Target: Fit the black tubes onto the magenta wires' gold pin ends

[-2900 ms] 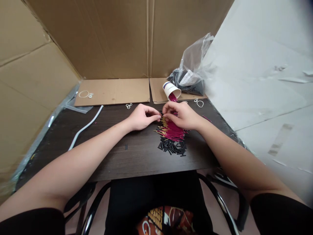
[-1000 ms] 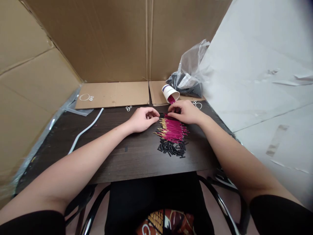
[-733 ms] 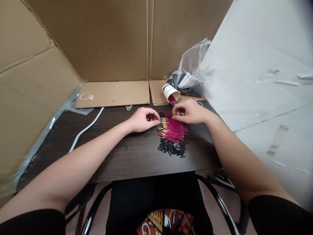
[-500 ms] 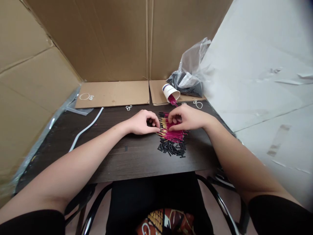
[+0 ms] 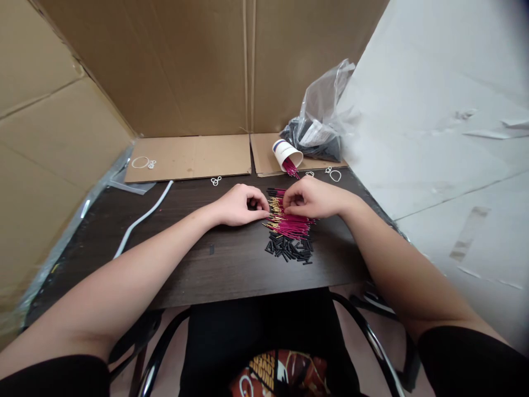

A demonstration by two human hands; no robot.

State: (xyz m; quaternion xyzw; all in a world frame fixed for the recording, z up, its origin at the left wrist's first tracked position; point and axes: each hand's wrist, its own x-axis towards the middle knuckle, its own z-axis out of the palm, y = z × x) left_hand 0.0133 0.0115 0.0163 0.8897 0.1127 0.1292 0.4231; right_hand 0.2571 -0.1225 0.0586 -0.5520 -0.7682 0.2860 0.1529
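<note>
A row of thin magenta wires (image 5: 292,226) with gold-coloured tips lies on the dark table. My left hand (image 5: 243,205) is at the gold-tipped side, thumb and fingertips pinched together; what is between them is too small to make out. Above the wires is my right hand (image 5: 313,198), its thumb and forefinger closed over them, and anything held there is hidden. Short black tubes (image 5: 289,249) form a loose pile just in front of the wires. At the far end of the row, some wires have black ends (image 5: 274,192).
A white paper cup (image 5: 286,153) lies on its side behind my right hand, with more magenta wires spilling out. Behind it stands a clear plastic bag (image 5: 320,132) of black pieces. Flat cardboard (image 5: 190,159), white rubber bands (image 5: 216,181) and a pale tube (image 5: 142,218) lie around.
My right thumb and forefinger have come together over the wires. My left fingertips have shifted slightly away from me along the gold tips. The view has moved a little.
</note>
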